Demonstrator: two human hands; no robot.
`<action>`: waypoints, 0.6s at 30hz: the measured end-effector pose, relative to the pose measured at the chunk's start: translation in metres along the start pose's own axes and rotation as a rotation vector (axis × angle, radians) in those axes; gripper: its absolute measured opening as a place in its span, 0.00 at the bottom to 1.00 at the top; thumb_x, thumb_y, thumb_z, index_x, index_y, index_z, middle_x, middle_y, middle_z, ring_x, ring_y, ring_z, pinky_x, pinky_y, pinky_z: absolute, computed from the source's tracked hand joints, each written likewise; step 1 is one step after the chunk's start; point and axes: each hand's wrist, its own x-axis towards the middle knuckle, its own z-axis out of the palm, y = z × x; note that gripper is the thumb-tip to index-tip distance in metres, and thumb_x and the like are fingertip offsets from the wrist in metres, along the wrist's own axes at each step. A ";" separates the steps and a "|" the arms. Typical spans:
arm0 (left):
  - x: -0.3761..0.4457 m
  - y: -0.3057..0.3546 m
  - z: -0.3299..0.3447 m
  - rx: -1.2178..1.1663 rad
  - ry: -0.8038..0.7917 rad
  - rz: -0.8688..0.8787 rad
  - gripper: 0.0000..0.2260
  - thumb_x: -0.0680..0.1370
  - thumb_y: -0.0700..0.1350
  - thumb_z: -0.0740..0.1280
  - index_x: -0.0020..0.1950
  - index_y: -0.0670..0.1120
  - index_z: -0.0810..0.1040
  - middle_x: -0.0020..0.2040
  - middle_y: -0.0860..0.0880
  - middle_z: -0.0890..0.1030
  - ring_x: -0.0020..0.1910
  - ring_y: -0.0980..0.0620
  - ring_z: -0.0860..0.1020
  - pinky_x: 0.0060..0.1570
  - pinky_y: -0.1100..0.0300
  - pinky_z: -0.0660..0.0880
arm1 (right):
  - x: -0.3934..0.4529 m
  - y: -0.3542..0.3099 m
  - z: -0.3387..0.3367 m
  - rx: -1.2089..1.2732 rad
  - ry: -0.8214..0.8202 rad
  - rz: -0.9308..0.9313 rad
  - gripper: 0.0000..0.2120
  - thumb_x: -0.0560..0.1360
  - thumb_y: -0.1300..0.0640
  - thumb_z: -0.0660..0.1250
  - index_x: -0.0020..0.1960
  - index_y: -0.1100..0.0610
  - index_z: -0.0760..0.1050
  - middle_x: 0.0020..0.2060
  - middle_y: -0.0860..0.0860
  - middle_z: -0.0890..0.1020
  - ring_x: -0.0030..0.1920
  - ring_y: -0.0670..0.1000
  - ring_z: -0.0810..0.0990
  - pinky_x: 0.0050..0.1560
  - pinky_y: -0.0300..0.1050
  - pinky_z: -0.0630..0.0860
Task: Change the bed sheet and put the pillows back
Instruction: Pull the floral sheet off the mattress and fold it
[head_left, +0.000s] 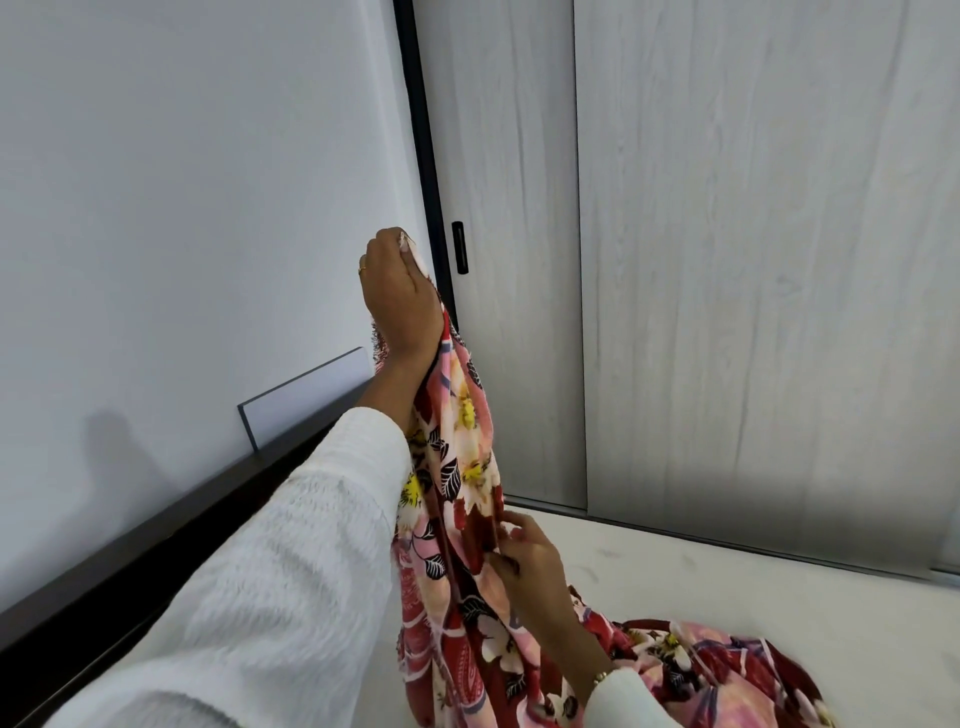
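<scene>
Gripping the floral sheet (457, 441) aloft, left hand (400, 296); right hand (530, 556) pinches a fold; bunched cloth may spread twisted

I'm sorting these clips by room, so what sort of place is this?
Probably a bedroom: a floral sheet held up by the left hand over a bare white mattress, a dark bed frame, and tall wardrobe-like sliding doors.

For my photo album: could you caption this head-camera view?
Left hand lifts a floral bed sheet high while the right hand pinches its hanging folds, beside grey wardrobe doors.
</scene>
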 end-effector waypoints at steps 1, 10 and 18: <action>0.000 0.000 0.000 -0.004 -0.004 -0.004 0.15 0.79 0.40 0.50 0.48 0.34 0.74 0.44 0.39 0.78 0.43 0.43 0.74 0.45 0.65 0.63 | 0.003 0.000 0.000 -0.009 -0.045 -0.014 0.09 0.75 0.61 0.66 0.52 0.61 0.82 0.65 0.50 0.72 0.60 0.49 0.75 0.56 0.28 0.64; 0.001 0.001 -0.008 -0.013 -0.033 -0.001 0.16 0.79 0.41 0.51 0.49 0.33 0.75 0.44 0.38 0.78 0.43 0.45 0.73 0.45 0.65 0.64 | 0.027 0.003 0.002 -0.106 -0.166 -0.012 0.12 0.77 0.59 0.62 0.58 0.61 0.79 0.60 0.50 0.77 0.56 0.49 0.76 0.44 0.20 0.58; 0.001 -0.004 -0.015 -0.014 -0.040 0.011 0.15 0.79 0.40 0.51 0.47 0.34 0.74 0.43 0.39 0.77 0.42 0.46 0.72 0.44 0.68 0.61 | 0.034 -0.001 0.008 -0.202 -0.249 -0.152 0.15 0.79 0.55 0.58 0.58 0.60 0.79 0.68 0.46 0.70 0.56 0.51 0.77 0.46 0.30 0.63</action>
